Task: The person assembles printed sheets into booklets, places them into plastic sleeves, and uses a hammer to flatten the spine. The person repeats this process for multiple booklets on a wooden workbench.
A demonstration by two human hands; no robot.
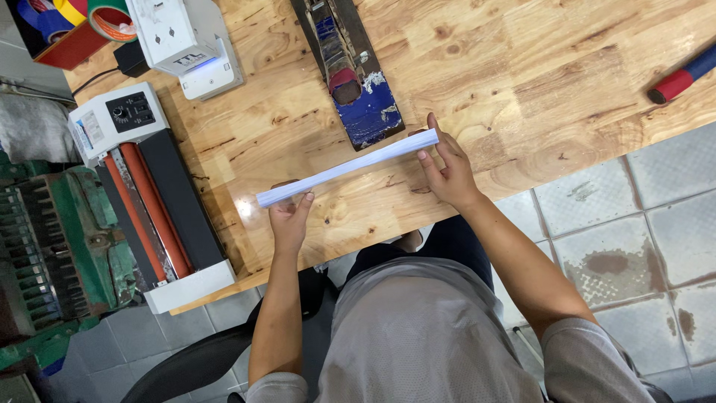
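Two bare hands hold a thin white stack of paper sheets [347,167], seen edge-on as a long pale strip, above the near edge of a knotty light wooden tabletop [522,67]. The left hand [289,218] grips the strip's left end, its fingers closed together over the paper with the thumb side hidden, so how the thumb sits cannot be told. The right hand [446,170] holds the right end, fingers extended and slightly apart, fingertips pressed along the stack's edge. The strip runs at a slant, its right end farther from the person than its left. Just beyond it lies a dark metal tool with a worn blue base plate [356,75] (flecked with white). To the left stands a white laminating machine with orange rollers and a black cover [145,194], and behind it a white boxy device [186,37]. A red-and-blue handled tool [682,78] lies at the table's far right, and rolls of coloured tape [74,15] sit at the top left corner.
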